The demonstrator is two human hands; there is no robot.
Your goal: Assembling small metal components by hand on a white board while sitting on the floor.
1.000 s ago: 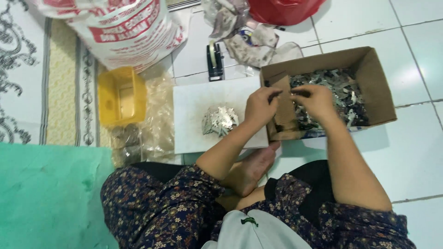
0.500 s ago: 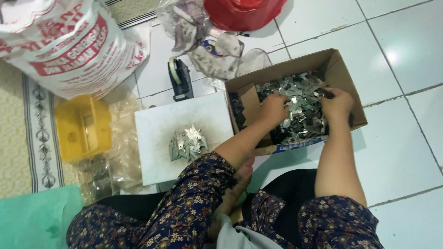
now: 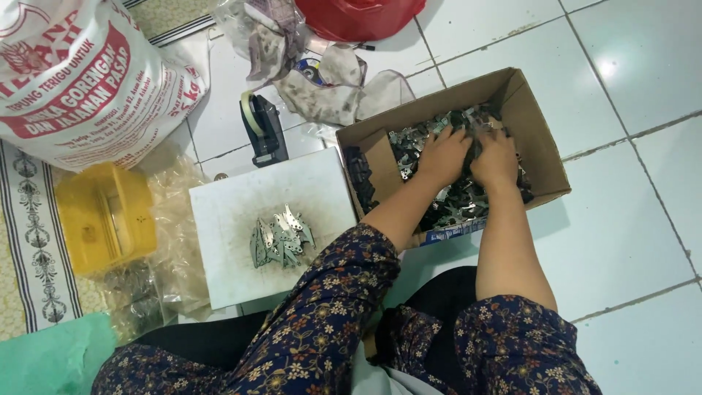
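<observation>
Both hands are inside a brown cardboard box [image 3: 540, 139] full of small dark and silvery metal pieces [image 3: 455, 206]. My left hand [image 3: 442, 155] and my right hand [image 3: 496, 157] lie side by side, palms down, fingers dug into the pile. Whether either hand grips pieces is hidden by the backs of the hands. Left of the box, a small heap of silvery metal pieces [image 3: 280, 237] rests on a white square board [image 3: 234, 219] on the tiled floor.
A yellow plastic container [image 3: 102, 219] lies on clear plastic bags [image 3: 172, 219] at the left. A large printed white sack [image 3: 88, 80] stands at the top left. Above the board sit a dark tape dispenser [image 3: 263, 128], crumpled plastic [image 3: 314, 73] and a red basin [image 3: 358, 16]. A green cloth [image 3: 44, 358] lies at the bottom left.
Both hands went from holding pieces just above the box edge to pressing deep into the pile. The view shifted, so the box now sits further right and closer.
</observation>
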